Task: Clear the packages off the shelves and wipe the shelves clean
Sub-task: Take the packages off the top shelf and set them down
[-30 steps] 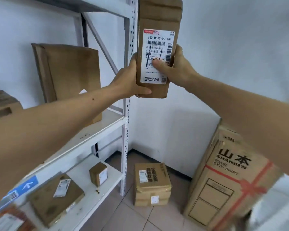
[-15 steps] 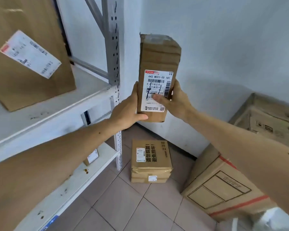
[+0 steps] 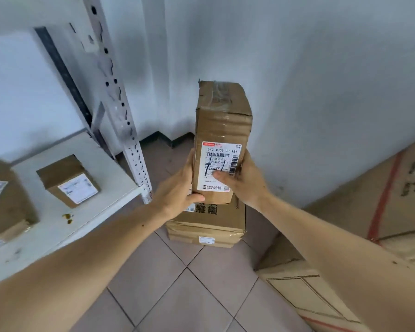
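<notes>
Tall box (image 3: pixel 222 130) (white label facing the camera): upright, gripped by left hand (image 3: pixel 177 192) and right hand (image 3: pixel 246 180), above floor box (image 3: pixel 206 226).

brown box (image 3: pixel 222 121) | white barcode label (image 3: pixel 221 167) | white shelf (image 3: pixel 86 209) | beige tiled floor (image 3: pixel 189 283)

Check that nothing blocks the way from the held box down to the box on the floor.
Nothing visible does. Both hands, left and right, hold the tall box upright just above the floor box; its visible top is bare.
</notes>
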Action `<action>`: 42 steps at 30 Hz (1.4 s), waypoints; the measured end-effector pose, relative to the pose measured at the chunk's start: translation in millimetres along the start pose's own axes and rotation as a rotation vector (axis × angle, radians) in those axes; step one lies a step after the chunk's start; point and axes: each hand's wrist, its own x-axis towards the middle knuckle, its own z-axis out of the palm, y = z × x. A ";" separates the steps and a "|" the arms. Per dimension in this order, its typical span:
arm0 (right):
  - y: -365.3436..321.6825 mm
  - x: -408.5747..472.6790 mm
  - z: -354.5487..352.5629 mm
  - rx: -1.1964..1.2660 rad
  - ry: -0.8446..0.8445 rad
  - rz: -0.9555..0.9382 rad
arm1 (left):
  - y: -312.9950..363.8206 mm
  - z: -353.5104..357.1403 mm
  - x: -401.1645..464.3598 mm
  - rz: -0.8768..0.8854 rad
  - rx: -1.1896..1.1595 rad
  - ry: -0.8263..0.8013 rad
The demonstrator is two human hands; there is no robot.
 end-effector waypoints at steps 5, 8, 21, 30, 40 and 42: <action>121.9 24.3 48.5 0.016 -0.011 0.029 | -71.9 112.7 18.4 -0.038 0.083 -0.015; 185.6 28.7 82.8 0.000 0.003 0.047 | -116.1 170.1 18.9 -0.040 0.101 -0.025; 295.6 29.5 145.3 -0.047 0.066 0.063 | -182.9 261.6 14.8 -0.073 0.235 -0.054; 284.9 19.6 139.2 -0.144 0.043 0.111 | -172.7 245.6 6.4 -0.125 0.321 -0.094; 227.4 -11.5 86.6 -0.300 -0.049 0.174 | -120.0 172.9 -10.1 -0.223 0.504 -0.252; 203.1 -21.1 67.0 -0.434 -0.123 0.134 | -103.8 148.3 -16.4 -0.234 0.517 -0.268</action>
